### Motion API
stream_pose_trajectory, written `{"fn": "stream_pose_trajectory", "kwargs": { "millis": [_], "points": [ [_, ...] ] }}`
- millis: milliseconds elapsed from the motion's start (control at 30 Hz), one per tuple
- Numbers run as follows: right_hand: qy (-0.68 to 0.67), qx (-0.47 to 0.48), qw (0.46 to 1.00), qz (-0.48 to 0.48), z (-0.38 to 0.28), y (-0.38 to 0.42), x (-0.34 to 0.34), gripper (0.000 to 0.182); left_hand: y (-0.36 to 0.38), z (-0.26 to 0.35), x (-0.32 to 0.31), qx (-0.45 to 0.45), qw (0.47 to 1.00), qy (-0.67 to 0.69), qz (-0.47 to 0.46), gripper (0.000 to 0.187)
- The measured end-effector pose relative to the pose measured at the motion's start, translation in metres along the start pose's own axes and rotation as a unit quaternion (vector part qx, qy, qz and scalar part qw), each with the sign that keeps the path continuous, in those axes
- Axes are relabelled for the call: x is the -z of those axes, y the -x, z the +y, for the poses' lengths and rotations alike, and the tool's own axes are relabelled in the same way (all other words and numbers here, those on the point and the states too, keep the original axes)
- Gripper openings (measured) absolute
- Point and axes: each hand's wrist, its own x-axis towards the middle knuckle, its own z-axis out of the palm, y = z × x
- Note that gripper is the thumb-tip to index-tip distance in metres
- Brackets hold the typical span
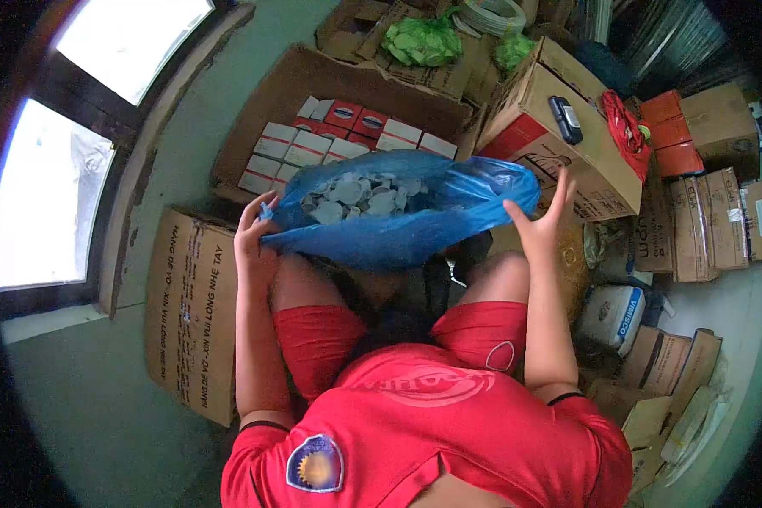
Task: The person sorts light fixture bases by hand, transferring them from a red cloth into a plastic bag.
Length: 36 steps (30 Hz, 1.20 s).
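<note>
A blue plastic bag (381, 240) lies open across the space before my knees. Many pale, roundish flat pieces (366, 196) show inside it. My left hand (256, 230) grips the bag's left end, its fingers closed on the gathered plastic. At the other end, my right hand (543, 218) has its fingers spread, with the thumb against or close to the bag's right edge. The bag's underside is hidden.
Behind the bag stands a large open carton (267, 93) with red and white small boxes (306, 147). A printed carton (190, 313) is at the left. At the right, a black device (565, 119) rests on a tall carton (605, 161), near stacked cartons (709, 224).
</note>
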Motion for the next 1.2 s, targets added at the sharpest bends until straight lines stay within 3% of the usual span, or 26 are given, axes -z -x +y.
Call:
{"fn": "stream_pose_trajectory", "kwargs": {
  "millis": [67,100,133,200,233,267,333,367,433,467,500,567,633,733,767,867,900,967,1000,1033,1067,1100,1133,1167,1200],
  "points": [
    [-0.172,-0.195,0.963,-0.069,0.012,0.01,-0.012,0.078,0.006,-0.013,0.009,-0.019,0.998,-0.051,-0.019,0.012],
    [-0.317,-0.346,0.869,-0.156,0.011,0.012,-0.024,0.073,0.007,-0.008,0.002,-0.001,1.0,-0.024,-0.011,0.009],
    [-0.445,-0.476,0.722,-0.232,0.012,0.014,-0.04,0.068,0.008,-0.002,-0.004,0.017,1.0,0.003,-0.001,0.008],
    [-0.535,-0.514,0.601,-0.297,0.045,0.016,-0.107,0.072,0.009,-0.004,-0.014,-0.036,0.998,0.008,-0.045,0.01],
    [-0.479,-0.456,0.691,-0.292,0.056,0.022,-0.138,0.061,0.006,0.008,-0.032,-0.124,0.987,-0.09,-0.054,0.017],
    [-0.417,-0.394,0.769,-0.282,0.058,0.024,-0.162,0.05,0.007,0.003,-0.042,-0.117,0.99,-0.022,-0.081,0.018],
    [-0.524,-0.476,0.662,-0.244,0.052,0.015,-0.185,0.04,0.011,0.003,-0.068,-0.099,0.982,0.09,-0.133,0.019],
    [-0.571,-0.512,0.601,-0.223,0.051,0.012,-0.193,0.037,0.014,0.002,-0.071,-0.069,0.986,0.093,-0.12,0.018],
    [-0.644,-0.529,0.532,-0.15,0.048,-0.003,-0.205,0.035,0.012,0.003,-0.078,-0.02,0.991,0.101,-0.09,0.019],
    [-0.678,-0.53,0.496,-0.115,0.044,-0.014,-0.213,0.035,-0.002,0.003,-0.078,0.004,0.996,0.088,-0.01,0.018],
    [-0.71,-0.478,0.509,-0.09,0.035,-0.028,-0.219,0.041,-0.019,0.022,-0.079,0.005,0.994,0.086,0.061,0.018],
    [-0.719,-0.452,0.511,-0.13,-0.018,-0.061,-0.189,0.043,-0.055,0.048,-0.068,-0.03,0.979,0.17,0.111,0.018],
    [-0.7,-0.436,0.542,-0.161,-0.08,-0.081,-0.132,0.053,-0.075,0.056,-0.053,-0.083,0.946,0.304,0.067,0.021],
    [-0.54,-0.242,0.755,-0.284,-0.051,-0.076,-0.132,0.064,-0.064,0.056,-0.061,-0.085,0.954,0.283,0.051,0.024],
    [-0.541,-0.205,0.784,-0.225,-0.031,-0.063,-0.148,0.06,-0.06,0.042,-0.063,-0.067,0.966,0.236,0.076,0.027],
    [-0.78,-0.307,0.488,-0.242,-0.022,-0.07,-0.145,0.059,-0.044,0.006,-0.067,0.03,0.961,0.204,0.183,0.027],
    [-0.76,-0.382,0.489,-0.193,-0.059,-0.078,-0.128,0.057,-0.041,-0.014,-0.059,-0.025,0.954,0.26,0.145,0.021],
    [-0.842,-0.204,0.366,-0.339,-0.005,-0.081,-0.175,0.061,-0.052,-0.023,-0.046,-0.067,0.945,0.308,0.082,0.004],
    [-0.859,-0.109,0.291,-0.406,0.013,-0.082,-0.194,0.064,-0.058,-0.027,-0.043,-0.088,0.938,0.331,0.055,0.008],
    [-0.74,-0.276,0.494,-0.364,-0.01,-0.07,-0.176,0.067,-0.069,-0.003,-0.059,0.019,0.932,0.323,0.167,0.009],
    [-0.687,-0.213,0.553,-0.42,-0.015,-0.06,-0.183,0.062,-0.082,0.01,-0.068,0.023,0.947,0.295,0.128,0.009],
    [-0.624,-0.135,0.661,-0.394,-0.047,-0.052,-0.177,0.055,-0.097,0.015,-0.078,0.027,0.96,0.266,0.087,0.009],
    [-0.57,-0.084,0.725,-0.377,-0.068,-0.044,-0.178,0.051,-0.11,0.009,-0.094,0.035,0.968,0.242,0.054,0.01],
    [-0.509,-0.037,0.784,-0.353,-0.089,-0.036,-0.178,0.048,-0.122,0.001,-0.114,0.044,0.975,0.218,0.018,0.011],
    [-0.47,-0.026,0.811,-0.348,-0.092,-0.025,-0.186,0.046,-0.129,-0.007,-0.135,-0.008,0.992,0.126,-0.017,0.014]
  ]
}}
